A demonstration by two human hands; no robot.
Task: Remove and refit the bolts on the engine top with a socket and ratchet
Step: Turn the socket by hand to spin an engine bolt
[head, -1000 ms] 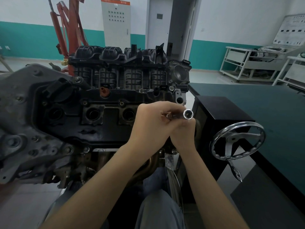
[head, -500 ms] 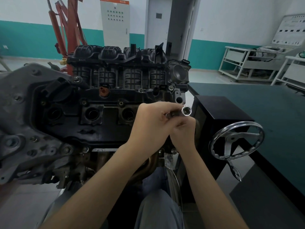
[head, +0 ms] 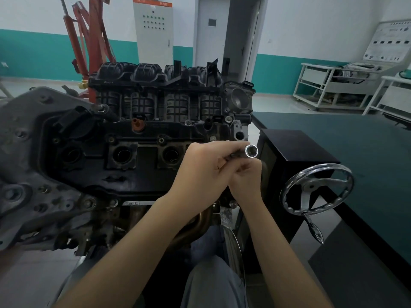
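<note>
Socket (head: 251, 150): bright chromed steel cylinder, open end toward the camera, toothed inner wall visible. It sits on a dark metal shaft, mostly hidden in the hands, in front of the right end of the engine top.

Left hand (head: 206, 174): fingers curled round the dark shaft just behind the socket, thumb side uppermost.

Right hand (head: 246, 181): directly below and touching the left hand, fingers bent up toward the shaft; whether they actually grip it cannot be told, as the left hand covers the contact.

Engine (head: 138, 138): black valve cover, matt and grimy, with round plug wells; one well is partly hidden behind the left hand. Small bolt heads (head: 161, 140) are seated along the upper edge of the cover. Behind it, a black ribbed plastic intake manifold (head: 155, 85) with rounded runners. At its right end, a round grey metal throttle body (head: 239, 100). At left, a rough grey cast cover (head: 20, 134) with several bolt holes. An orange plastic cap (head: 138, 125) stands near the manifold base.

Handwheel (head: 317, 191): polished metal, scalloped rim, spoked, with a tapered crank handle hanging down; mounted on a black box, right of the hands.

Desk (head: 355, 152): dark green flat top, to the right.

Background: red steel hoist (head: 89, 32), grey cabinet (head: 153, 30), white racks (head: 329, 90).
</note>
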